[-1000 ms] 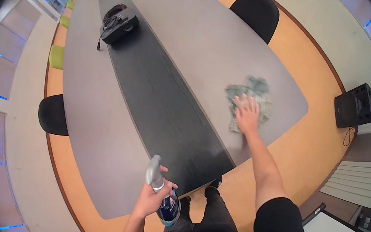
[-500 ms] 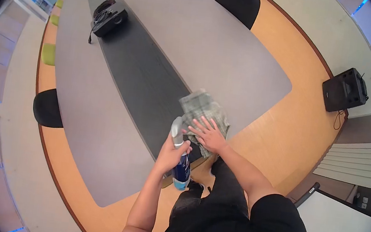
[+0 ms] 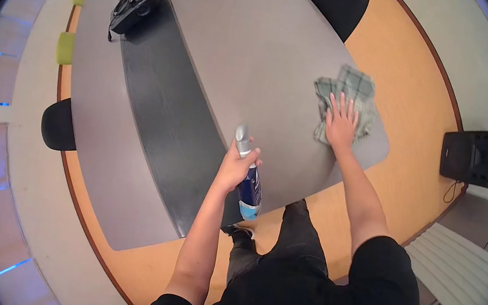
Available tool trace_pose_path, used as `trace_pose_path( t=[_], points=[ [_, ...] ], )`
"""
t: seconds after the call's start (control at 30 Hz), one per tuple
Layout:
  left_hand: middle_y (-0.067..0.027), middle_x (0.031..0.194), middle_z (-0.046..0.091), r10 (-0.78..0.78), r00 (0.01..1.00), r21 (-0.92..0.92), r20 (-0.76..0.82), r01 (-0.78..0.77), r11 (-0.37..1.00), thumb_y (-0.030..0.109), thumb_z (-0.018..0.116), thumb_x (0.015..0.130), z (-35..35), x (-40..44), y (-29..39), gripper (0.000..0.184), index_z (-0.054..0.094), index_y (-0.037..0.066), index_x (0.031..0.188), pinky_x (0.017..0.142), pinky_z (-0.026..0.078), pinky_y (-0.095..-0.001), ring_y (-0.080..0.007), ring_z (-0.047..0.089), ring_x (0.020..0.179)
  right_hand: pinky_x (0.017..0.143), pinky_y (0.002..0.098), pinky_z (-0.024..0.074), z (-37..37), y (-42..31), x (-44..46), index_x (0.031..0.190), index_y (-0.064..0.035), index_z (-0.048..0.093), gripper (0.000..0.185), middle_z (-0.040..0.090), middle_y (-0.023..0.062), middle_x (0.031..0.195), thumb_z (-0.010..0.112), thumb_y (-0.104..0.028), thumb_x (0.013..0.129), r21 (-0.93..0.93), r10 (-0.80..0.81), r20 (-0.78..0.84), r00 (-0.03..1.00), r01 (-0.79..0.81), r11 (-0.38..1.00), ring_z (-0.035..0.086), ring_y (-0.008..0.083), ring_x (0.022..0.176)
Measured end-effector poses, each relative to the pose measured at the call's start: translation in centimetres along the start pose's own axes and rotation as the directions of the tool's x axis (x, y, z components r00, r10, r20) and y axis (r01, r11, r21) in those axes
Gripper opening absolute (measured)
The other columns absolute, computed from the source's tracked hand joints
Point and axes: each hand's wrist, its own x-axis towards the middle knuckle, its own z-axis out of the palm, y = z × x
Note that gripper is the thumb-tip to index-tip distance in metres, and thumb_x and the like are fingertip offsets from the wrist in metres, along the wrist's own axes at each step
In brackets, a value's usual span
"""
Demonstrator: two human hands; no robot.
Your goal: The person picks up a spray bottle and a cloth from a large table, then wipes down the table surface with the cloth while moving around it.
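My left hand [image 3: 234, 168] is wrapped round the neck of a spray bottle [image 3: 250, 191] with a grey head and a dark blue label, held near the table's front edge. The bottle is tilted and its lower end is light blue. On the right part of the grey table [image 3: 265, 76], a green-and-white checked cloth [image 3: 362, 89] lies bunched and partly folded. My right hand [image 3: 341, 128] rests flat on that cloth with fingers spread, covering its middle.
A black projector-like device [image 3: 137, 6] with coiled cables sits on the table's dark centre strip [image 3: 165, 100]. Black chairs [image 3: 60, 124] stand at both sides, with green chairs [image 3: 65, 48] farther left. A black speaker [image 3: 470, 157] is on the right.
My right hand has slid the cloth rightward and farther from my body, towards the table's right corner. My left hand still holds the spray bottle, now slightly higher in view.
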Motion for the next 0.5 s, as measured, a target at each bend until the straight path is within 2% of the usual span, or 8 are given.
trace_pose_path(
  t=[0.07, 0.17, 0.2, 0.27, 0.33, 0.4, 0.47, 0.5],
  points=[
    [-0.0037, 0.095, 0.067, -0.009, 1.000, -0.076, -0.027, 0.007, 0.997, 0.016, 0.069, 0.109, 2.2, 1.0, 2.0, 0.043, 0.049, 0.010, 0.147, 0.076, 0.056, -0.0346, -0.0147, 0.072, 0.087, 0.134, 0.0628, 0.0223, -2.1, 1.8, -3.5, 0.175, -0.0323, 0.037, 0.067, 0.030, 0.0051, 0.185, 0.057, -0.032, 0.111, -0.029, 0.005, 0.078, 0.997, -0.003, 1.000, 0.027, 0.0387, 0.168],
    [-0.0038, 0.097, 0.067, 0.010, 0.998, -0.156, -0.060, -0.019, 0.987, 0.015, 0.069, 0.110, 3.6, 1.7, 3.2, 0.044, 0.048, 0.010, 0.148, 0.077, 0.056, -0.0346, -0.0152, 0.072, 0.088, 0.134, 0.0633, 0.0216, -4.6, -0.8, -9.8, 0.175, -0.0325, 0.038, 0.075, 0.030, 0.0066, 0.185, 0.065, -0.031, 0.105, 0.059, -0.226, 0.250, 0.941, 0.218, 0.974, 0.027, 0.0407, 0.168],
    [-0.0048, 0.090, 0.068, -0.007, 0.997, -0.148, -0.071, -0.003, 0.989, 0.017, 0.069, 0.111, 3.7, 1.6, 3.4, 0.045, 0.049, 0.011, 0.150, 0.086, 0.058, -0.0376, -0.0207, 0.075, 0.095, 0.135, 0.0634, 0.0213, -5.3, -2.2, -11.0, 0.175, -0.0340, 0.038, 0.078, 0.030, 0.0065, 0.184, 0.067, -0.031, 0.103, 0.138, -0.342, 0.329, 0.880, 0.314, 0.939, 0.026, 0.0409, 0.168],
    [-0.0046, 0.090, 0.068, 0.062, 0.994, -0.126, -0.088, -0.073, 0.989, 0.017, 0.069, 0.111, 3.9, 1.4, 2.9, 0.045, 0.049, 0.011, 0.151, 0.086, 0.057, -0.0370, -0.0200, 0.075, 0.095, 0.136, 0.0652, 0.0177, -6.5, -4.5, -10.2, 0.177, -0.0383, 0.032, 0.085, 0.026, 0.0034, 0.186, 0.072, -0.035, 0.101, 0.381, -0.670, 0.384, 0.635, 0.552, 0.742, 0.024, 0.0388, 0.169],
    [-0.0041, 0.091, 0.068, 0.115, 0.989, -0.070, -0.096, -0.122, 0.990, 0.017, 0.069, 0.111, 4.3, 0.5, 2.6, 0.046, 0.049, 0.010, 0.152, 0.086, 0.057, -0.0360, -0.0179, 0.074, 0.093, 0.137, 0.0631, 0.0178, -5.0, -6.4, -6.5, 0.174, -0.0406, 0.036, 0.084, 0.029, 0.0012, 0.185, 0.074, -0.035, 0.100, 0.525, -0.841, 0.258, 0.475, 0.662, 0.535, 0.024, 0.0351, 0.170],
    [-0.0040, 0.091, 0.068, 0.054, 0.992, -0.064, -0.114, -0.062, 0.996, 0.017, 0.069, 0.111, 5.3, -0.7, 3.0, 0.046, 0.049, 0.010, 0.152, 0.086, 0.057, -0.0356, -0.0168, 0.072, 0.092, 0.138, 0.0607, 0.0196, -1.6, -8.2, -1.6, 0.172, -0.0394, 0.042, 0.078, 0.032, 0.0015, 0.184, 0.072, -0.033, 0.100, 0.602, -0.907, 0.156, 0.391, 0.690, 0.402, 0.026, 0.0328, 0.170],
    [-0.0033, 0.096, 0.068, 0.063, 0.993, -0.065, -0.101, -0.070, 0.995, 0.013, 0.070, 0.109, 5.8, -1.6, 2.2, 0.047, 0.047, 0.008, 0.150, 0.081, 0.055, -0.0328, -0.0125, 0.069, 0.087, 0.138, 0.0622, 0.0203, 0.5, -10.1, 4.8, 0.172, -0.0387, 0.043, 0.074, 0.032, 0.0017, 0.184, 0.068, -0.031, 0.102, 0.566, -0.898, 0.218, 0.382, 0.700, 0.435, 0.028, 0.0337, 0.169],
    [-0.0033, 0.095, 0.067, 0.051, 0.992, -0.059, -0.114, -0.058, 0.997, 0.013, 0.070, 0.109, 6.4, -1.9, 1.8, 0.046, 0.048, 0.008, 0.149, 0.080, 0.055, -0.0330, -0.0125, 0.068, 0.087, 0.137, 0.0624, 0.0206, 2.9, -10.0, 8.8, 0.172, -0.0387, 0.043, 0.071, 0.033, 0.0025, 0.183, 0.064, -0.032, 0.105, 0.494, -0.888, 0.132, 0.440, 0.748, 0.444, 0.028, 0.0347, 0.169]
  ],
)
